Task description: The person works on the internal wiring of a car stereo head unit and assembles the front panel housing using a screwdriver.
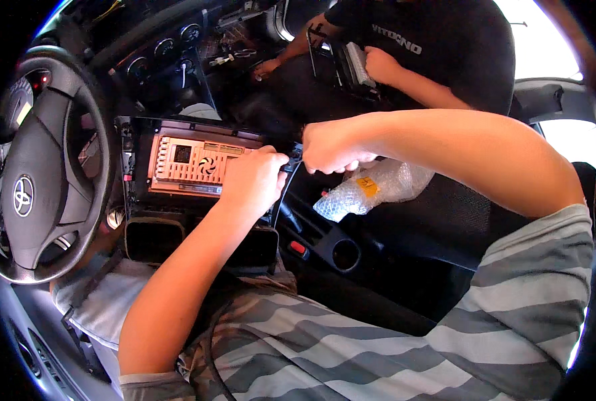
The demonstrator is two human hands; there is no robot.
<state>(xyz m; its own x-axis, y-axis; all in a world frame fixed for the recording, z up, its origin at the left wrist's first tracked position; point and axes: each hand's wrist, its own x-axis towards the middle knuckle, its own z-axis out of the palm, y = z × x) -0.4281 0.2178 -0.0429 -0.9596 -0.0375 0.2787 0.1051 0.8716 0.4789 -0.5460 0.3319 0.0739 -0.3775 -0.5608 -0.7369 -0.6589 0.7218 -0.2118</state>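
A car head unit [197,162] lies on my lap with its copper-coloured metal back up; vents and a small fan show on it. My left hand [254,179] is over the unit's right end, its thumb and fingers pinched on a thin black cable [286,189] by a small dark connector [294,159]. Close beside it, my right hand [331,145] is closed in a fist-like grip at the other side of that connector. My fingers hide most of the connector. The cable hangs down from between the hands.
The steering wheel [27,167] stands at the left. Bubble wrap [378,190] with an orange label lies right of the gear lever, near a cup holder [345,254]. Across from me, another person [431,47] in a dark shirt holds a dark finned device [358,63]. Dashboard knobs [165,47] are beyond the unit.
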